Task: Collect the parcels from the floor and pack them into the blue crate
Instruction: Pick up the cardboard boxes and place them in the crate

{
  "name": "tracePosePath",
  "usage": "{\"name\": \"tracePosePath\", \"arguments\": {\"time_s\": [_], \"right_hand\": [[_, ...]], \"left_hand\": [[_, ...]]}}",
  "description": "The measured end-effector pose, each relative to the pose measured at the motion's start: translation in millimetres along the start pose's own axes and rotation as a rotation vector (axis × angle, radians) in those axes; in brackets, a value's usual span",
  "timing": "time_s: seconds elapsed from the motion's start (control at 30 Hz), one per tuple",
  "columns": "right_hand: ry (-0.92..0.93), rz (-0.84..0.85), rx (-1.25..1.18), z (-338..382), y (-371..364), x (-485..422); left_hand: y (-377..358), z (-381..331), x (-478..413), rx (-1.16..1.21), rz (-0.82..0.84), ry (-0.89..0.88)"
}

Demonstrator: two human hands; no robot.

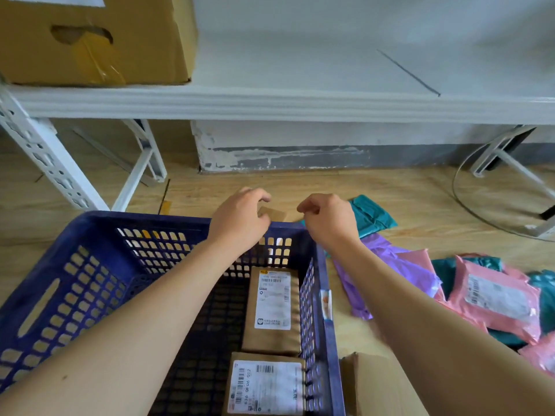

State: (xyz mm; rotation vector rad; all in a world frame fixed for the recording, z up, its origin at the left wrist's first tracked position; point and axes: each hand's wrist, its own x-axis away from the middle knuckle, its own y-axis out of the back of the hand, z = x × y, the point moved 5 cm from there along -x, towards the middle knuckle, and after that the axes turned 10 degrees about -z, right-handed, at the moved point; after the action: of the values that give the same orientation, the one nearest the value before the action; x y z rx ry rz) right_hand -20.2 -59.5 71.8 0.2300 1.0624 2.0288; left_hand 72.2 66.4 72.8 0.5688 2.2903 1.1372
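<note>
At 10 o'clock a big cardboard box (90,40) sits on a white shelf (270,100). The blue crate (75,289) fills 7 to 8 o'clock, with two brown parcels inside along its right wall, one (271,310) beyond the other (265,385), labels up.

The left hand (240,217) reaches past the crate's far rim, near 12 o'clock of the crate. Its fingers are curled over a small brown parcel (273,213) on the floor; whether they grip it I cannot tell. Just beside it, the right hand (327,217) is loosely curled, with nothing in it that I can see.

Further right lie a teal bag (372,214), a purple bag (390,265) at 3 o'clock and pink bags (495,298) at 4 o'clock, overlapping.

The small parcel lies tight behind the rim, so I judge a low lift could snag it there and knock it loose. Both forearms cross the crate; leaning on the rim might tip or shove it. The slippery overlapped bags may slide apart if taken several together.
</note>
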Motion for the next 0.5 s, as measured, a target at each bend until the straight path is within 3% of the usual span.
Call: {"name": "tracePosePath", "arguments": {"time_s": [0.3,0.5], "right_hand": [[-0.032,0.101,0.063,-34,-30,-45],[-0.043,0.151,0.059,-62,-57,-82]], "left_hand": [[-44,2,-51,-0.080,0.137,-0.001],[-81,25,-87,-0.135,0.241,0.092]]}}
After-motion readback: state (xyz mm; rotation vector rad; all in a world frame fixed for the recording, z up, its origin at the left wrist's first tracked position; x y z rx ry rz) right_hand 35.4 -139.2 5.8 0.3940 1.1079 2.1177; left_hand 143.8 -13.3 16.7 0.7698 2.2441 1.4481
